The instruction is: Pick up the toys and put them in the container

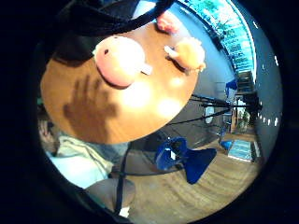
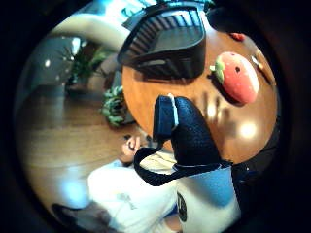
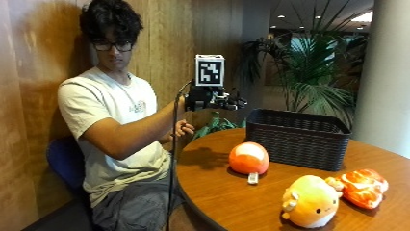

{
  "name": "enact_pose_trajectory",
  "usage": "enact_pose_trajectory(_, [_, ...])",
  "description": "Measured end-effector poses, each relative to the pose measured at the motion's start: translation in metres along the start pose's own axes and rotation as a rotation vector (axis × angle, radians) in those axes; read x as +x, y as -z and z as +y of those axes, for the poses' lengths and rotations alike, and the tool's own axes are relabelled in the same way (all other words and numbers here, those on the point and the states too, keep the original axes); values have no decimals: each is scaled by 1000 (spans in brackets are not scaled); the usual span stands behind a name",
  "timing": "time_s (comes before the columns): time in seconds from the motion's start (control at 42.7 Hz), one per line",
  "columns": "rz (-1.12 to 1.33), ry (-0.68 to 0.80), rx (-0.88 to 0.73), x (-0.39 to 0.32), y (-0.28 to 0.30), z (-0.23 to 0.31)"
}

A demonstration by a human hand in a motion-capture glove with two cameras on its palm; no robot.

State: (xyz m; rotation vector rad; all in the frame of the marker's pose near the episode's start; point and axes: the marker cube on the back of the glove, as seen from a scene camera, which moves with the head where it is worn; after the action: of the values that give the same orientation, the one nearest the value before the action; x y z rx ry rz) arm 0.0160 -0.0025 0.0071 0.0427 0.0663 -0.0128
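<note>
Presently the gloved right hand [image 3: 206,98] hovers with fingers spread, holding nothing, above the table [image 3: 218,197]; the strawberry toy [image 3: 249,157] sits beside the basket [image 3: 298,137], so it should descend squarely over it.

Plush toys [image 3: 312,200], glossy wooden table [image 3: 218,192]

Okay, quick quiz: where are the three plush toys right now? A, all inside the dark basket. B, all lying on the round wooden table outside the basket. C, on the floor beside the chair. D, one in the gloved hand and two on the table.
B: the strawberry plush, yellow plush and orange plush all lie on the table, outside the basket; the right hand is raised above the table's edge, holding none.
</note>
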Motion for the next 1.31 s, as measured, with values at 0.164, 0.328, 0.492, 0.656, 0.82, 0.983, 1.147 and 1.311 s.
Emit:
enact_pose_trajectory(0.164, [-89, -3, 30, 2, 8, -1])
enact_pose_trajectory(0.328, [-17, -117, -2, 38, -11, -30])
enact_pose_trajectory(0.492, [-21, -135, -145, 48, -51, -60])
enact_pose_trajectory(0.656, [-22, -27, -204, 56, -82, -78])
enact_pose_trajectory(0.82, [-72, -79, -297, 62, -97, -93])
enact_pose_trajectory(0.983, [-81, -63, -419, 61, -121, -96])
enact_pose_trajectory(1.147, [-174, -95, -475, 56, -143, -95])
enact_pose_trajectory(1.311, [-214, -92, -266, 53, -140, -96])
